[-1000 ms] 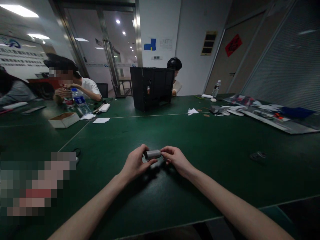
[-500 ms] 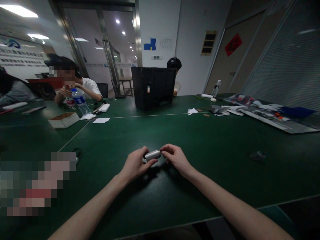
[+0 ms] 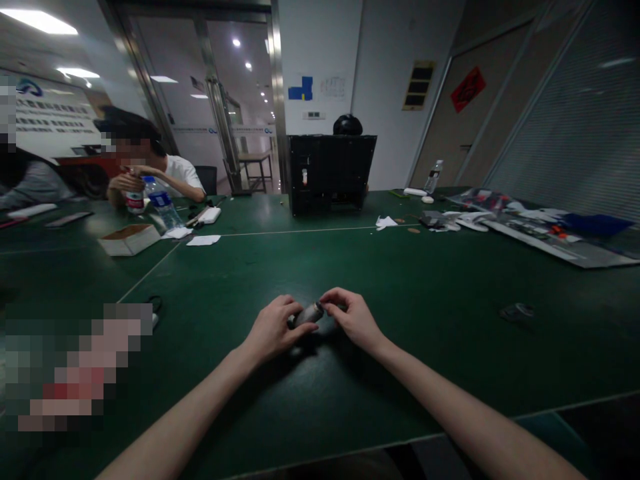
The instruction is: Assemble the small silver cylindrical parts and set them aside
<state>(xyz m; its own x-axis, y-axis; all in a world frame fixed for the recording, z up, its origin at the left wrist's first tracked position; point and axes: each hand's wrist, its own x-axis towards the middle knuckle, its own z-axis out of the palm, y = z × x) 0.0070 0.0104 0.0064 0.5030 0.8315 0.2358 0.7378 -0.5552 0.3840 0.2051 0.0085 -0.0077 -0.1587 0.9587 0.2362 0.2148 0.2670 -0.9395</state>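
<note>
A short grey metal cylinder [image 3: 309, 314] lies across the gap between my hands, a little above the green tabletop. My left hand [image 3: 274, 330] grips its left end with the fingers curled over it. My right hand [image 3: 354, 319] pinches the other end between fingertips and thumb. The fingers hide both ends of the cylinder, and it tilts up toward the right.
The dark green table [image 3: 425, 293] runs ahead. A black open-sided case [image 3: 330, 175] stands on it, with a seated person behind. Another person [image 3: 145, 160] sits at left by a water bottle [image 3: 161, 205] and a cardboard box [image 3: 129, 240]. Papers and packaging lie at right.
The cylinder has rotated from nearly level to tilted, its right end higher. The black case has shifted to the right on the table.
</note>
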